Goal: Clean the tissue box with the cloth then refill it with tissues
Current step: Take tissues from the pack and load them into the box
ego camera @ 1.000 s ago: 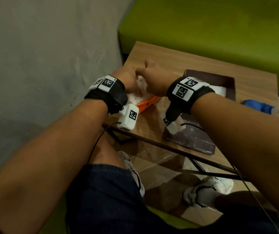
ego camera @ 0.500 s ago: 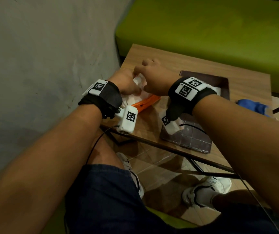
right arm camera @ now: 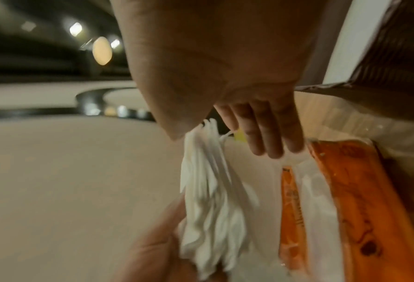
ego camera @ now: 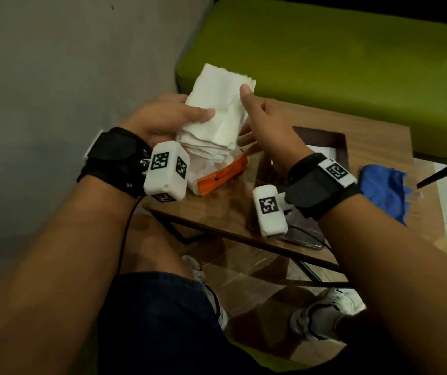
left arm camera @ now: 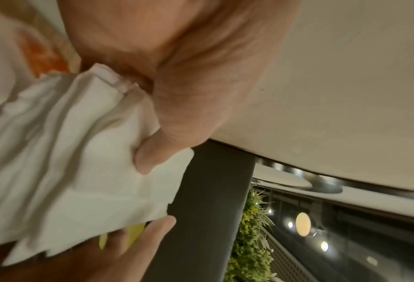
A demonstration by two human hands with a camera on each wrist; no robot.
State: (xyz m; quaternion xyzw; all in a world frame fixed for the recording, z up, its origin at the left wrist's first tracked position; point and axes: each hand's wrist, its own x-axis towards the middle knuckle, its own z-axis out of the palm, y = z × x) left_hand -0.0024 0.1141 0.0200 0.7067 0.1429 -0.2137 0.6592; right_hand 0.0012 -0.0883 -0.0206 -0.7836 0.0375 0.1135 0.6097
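Both hands hold one stack of white tissues (ego camera: 218,115) raised above the wooden table (ego camera: 373,147). Left hand (ego camera: 163,117) grips the stack's left side, thumb pressed across its face. Right hand (ego camera: 268,123) clasps the right edge, thumb up, fingers behind. Orange-and-white tissue packet (ego camera: 217,177) lies beneath the stack. Dark brown tissue box (ego camera: 322,139) sits to the right; blue cloth (ego camera: 384,190) lies further right.

White tissues (ego camera: 217,115), and just below them an orange-and-white packet (ego camera: 218,175). Dark brown tissue box (ego camera: 322,139) right of the tissues, blue cloth (ego camera: 384,190) further right, lime-green, perhaps olive, bench (ego camera: 325,55) behind.
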